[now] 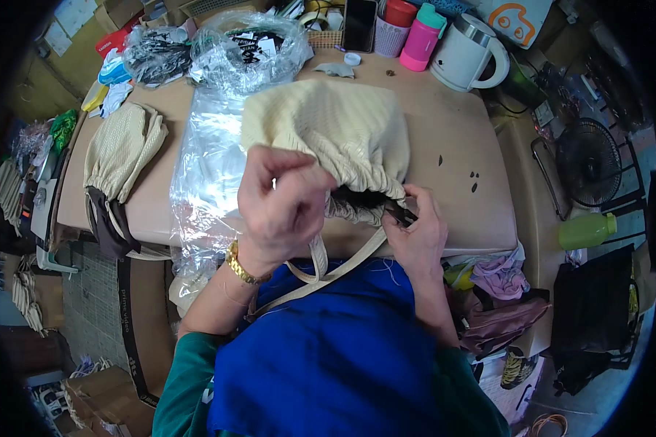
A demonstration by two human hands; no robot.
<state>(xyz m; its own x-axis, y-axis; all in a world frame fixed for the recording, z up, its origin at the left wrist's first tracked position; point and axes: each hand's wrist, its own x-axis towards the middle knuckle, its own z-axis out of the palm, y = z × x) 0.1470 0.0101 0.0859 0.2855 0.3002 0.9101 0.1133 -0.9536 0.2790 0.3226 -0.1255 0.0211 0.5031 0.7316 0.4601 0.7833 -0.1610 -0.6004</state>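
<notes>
A cream textured pouch-shaped bag [335, 116] lies on the table in front of me, its gathered mouth toward me and a dark lining showing inside. My right hand [421, 226] pinches the dark edge at the right end of that mouth. Raised over the left side of the mouth, my left hand [283, 200] has its fingers curled together; whatever they hold, if anything, is too small to make out. A cream strap [342, 268] loops from the bag down over my blue apron [328, 349].
A second cream bag [127, 149] with dark straps lies at the left. Clear plastic sheeting [211, 160] covers the table beside my work. Along the back stand a phone [359, 28], a pink bottle [423, 40] and a white kettle [465, 54]. A black fan [589, 162] is at the right.
</notes>
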